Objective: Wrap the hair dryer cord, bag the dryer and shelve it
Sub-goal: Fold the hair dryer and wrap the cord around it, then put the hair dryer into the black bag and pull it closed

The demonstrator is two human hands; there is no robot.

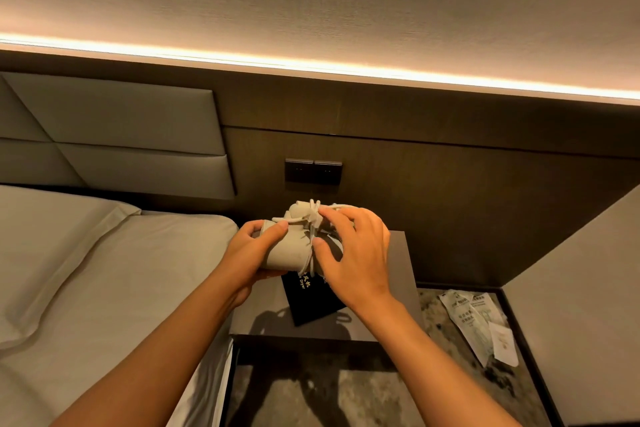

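White sheets of the bed (86,270) lie at left as your left hand (247,253) closes around the barrel of the pale hair dryer (294,250), its long axis running left to right above the nightstand (398,291). Your right hand (360,253) pinches the cord (313,218) wound across it. Beneath lies a black bag (311,302); crumpled wrappers (478,322) sit right.

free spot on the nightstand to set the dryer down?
Yes: the grey nightstand top is bare left of the black drawstring bag, toward the bed. The centre holds the bag. The lower marble ledge is crowded by white paper packets.
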